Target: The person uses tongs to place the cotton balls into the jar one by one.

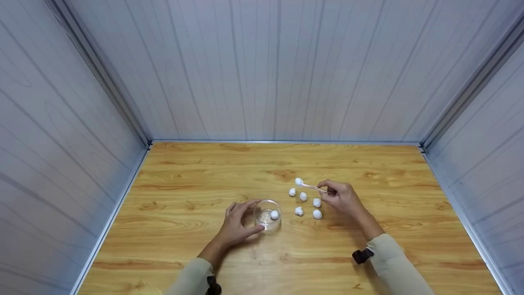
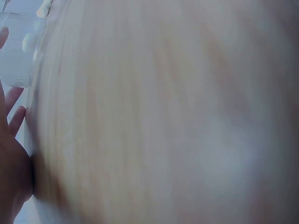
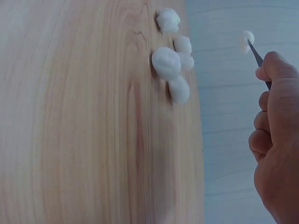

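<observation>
My right hand [image 1: 339,198] pinches a pair of tweezers [image 1: 314,187], whose tips grip a white cotton ball [image 1: 299,181]. In the right wrist view that cotton ball [image 3: 247,41] is lifted above the table, at the end of the dark tweezers [image 3: 256,55]. My left hand [image 1: 237,224] holds a clear round cup [image 1: 268,229] at its left side, thumb at the near rim and fingers at the far rim. One cotton ball [image 1: 274,214] lies inside the cup. The left wrist view shows part of the cup [image 2: 18,60] at its upper left edge.
Several loose cotton balls [image 1: 303,196] lie on the wooden table [image 1: 196,176] between the cup and my right hand. Pale panel walls [image 1: 262,82] enclose the table at the back and both sides. A dark strap-like piece [image 1: 362,256] sits at my right sleeve.
</observation>
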Motion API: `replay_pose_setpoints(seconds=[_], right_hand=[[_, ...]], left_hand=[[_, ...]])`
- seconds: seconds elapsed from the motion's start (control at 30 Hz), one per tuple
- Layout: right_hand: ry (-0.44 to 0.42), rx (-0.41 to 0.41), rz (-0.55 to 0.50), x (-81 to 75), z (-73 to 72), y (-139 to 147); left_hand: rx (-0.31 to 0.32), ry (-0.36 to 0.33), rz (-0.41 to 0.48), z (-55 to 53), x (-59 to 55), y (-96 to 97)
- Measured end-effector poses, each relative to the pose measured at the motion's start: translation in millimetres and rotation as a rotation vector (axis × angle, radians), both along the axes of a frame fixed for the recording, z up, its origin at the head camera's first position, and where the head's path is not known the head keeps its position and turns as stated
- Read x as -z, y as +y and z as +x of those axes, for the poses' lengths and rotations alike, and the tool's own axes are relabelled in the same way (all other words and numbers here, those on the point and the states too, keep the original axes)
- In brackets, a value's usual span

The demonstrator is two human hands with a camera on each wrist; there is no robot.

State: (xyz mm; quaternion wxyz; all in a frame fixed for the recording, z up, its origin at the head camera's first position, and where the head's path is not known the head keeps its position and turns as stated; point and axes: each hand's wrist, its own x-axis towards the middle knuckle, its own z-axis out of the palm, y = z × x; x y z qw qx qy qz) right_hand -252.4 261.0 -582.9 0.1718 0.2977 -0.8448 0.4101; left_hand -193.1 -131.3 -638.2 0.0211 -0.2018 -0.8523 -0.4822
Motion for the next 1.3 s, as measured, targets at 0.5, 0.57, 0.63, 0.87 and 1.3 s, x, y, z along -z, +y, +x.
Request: replay_pose_setpoints(seconds=[0.5, 0.57, 0.63, 0.87, 1.3], right_hand=[[-0.026, -0.04, 0.011, -1.3, 10.3, -14.9], [-0.031, -0.051, 0.013, -1.8, 11.6, -17.3], [-0.027, -0.064, 0.018, -2.7, 12.8, -20.0], [-0.001, -0.109, 0.015, -4.0, 16.0, -29.4], [0.084, -0.184, 0.013, -6.4, 22.7, -47.1]], left_hand=[[0.011, 0.006, 0.002, -1.0, 0.4, 0.2], [0.009, 0.003, 0.0, -1.0, 0.0, 0.1], [0.005, 0.002, -0.005, -0.9, -0.3, 0.2], [-0.002, -0.003, -0.014, -0.6, -0.6, 0.4], [0.004, -0.006, -0.006, -1.6, 0.7, -0.1]])
